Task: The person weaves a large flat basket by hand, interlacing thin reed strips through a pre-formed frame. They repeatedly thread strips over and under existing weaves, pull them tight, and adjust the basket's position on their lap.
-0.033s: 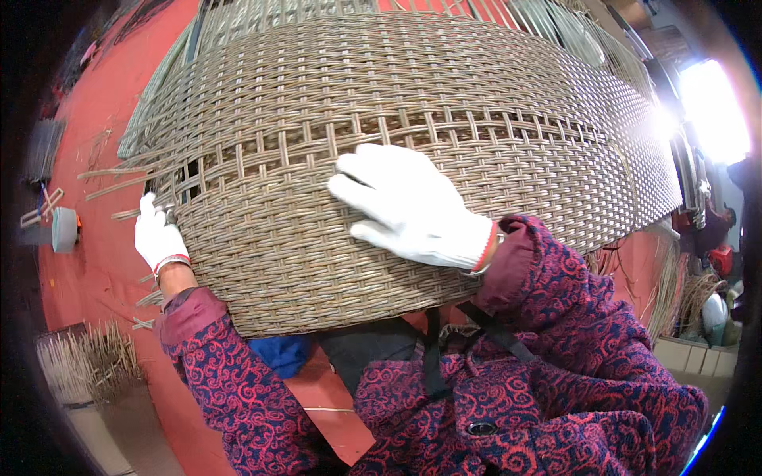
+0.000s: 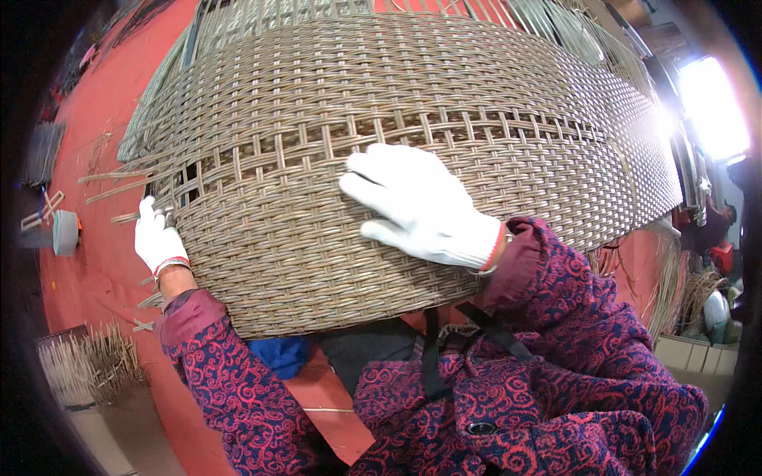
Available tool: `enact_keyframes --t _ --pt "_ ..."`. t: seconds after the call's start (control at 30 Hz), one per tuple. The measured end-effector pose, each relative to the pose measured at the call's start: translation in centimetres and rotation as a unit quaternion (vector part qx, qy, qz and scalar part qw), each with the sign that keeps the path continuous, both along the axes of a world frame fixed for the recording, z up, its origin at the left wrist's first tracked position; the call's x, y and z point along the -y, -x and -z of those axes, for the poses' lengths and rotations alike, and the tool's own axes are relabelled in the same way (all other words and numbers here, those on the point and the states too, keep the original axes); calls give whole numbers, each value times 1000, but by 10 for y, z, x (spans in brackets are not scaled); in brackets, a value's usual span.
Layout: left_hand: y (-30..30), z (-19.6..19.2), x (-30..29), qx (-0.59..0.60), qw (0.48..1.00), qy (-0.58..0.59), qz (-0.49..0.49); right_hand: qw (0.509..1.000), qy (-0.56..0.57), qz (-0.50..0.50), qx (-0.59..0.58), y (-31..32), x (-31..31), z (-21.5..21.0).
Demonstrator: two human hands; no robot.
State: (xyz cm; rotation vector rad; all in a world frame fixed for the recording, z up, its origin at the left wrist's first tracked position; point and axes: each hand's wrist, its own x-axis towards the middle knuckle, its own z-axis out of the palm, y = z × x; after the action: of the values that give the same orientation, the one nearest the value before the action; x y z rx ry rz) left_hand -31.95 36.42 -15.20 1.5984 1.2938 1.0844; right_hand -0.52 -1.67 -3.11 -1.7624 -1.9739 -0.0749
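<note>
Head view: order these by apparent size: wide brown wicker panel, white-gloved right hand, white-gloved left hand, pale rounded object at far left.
1. Wide brown wicker panel
2. White-gloved right hand
3. White-gloved left hand
4. Pale rounded object; it seems farther away, so its true size is unsure

a woven panel (image 2: 302, 270) spreads before the person. the left hand (image 2: 159, 238) is at its left edge, the right hand (image 2: 425, 208) over its middle, on the near side of a row of gaps (image 2: 405, 129). loose strands (image 2: 119, 192) jut left over the floor (image 2: 91, 274); short sticks (image 2: 95, 361) lie at lower left, bundled strands (image 2: 695, 293) at far right.
</note>
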Motion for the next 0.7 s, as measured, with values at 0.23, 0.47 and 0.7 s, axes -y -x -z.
enact_keyframes --t 0.23,0.47,0.7 --pt "17 -3 -16 290 947 105 -94 994 -4 105 30 -43 75 -1" --pt "-37 -73 64 148 967 -104 -177 993 -50 103 -25 -54 85 10" --pt "-209 -110 259 -134 895 -305 298 996 -62 54 -34 -91 118 4"
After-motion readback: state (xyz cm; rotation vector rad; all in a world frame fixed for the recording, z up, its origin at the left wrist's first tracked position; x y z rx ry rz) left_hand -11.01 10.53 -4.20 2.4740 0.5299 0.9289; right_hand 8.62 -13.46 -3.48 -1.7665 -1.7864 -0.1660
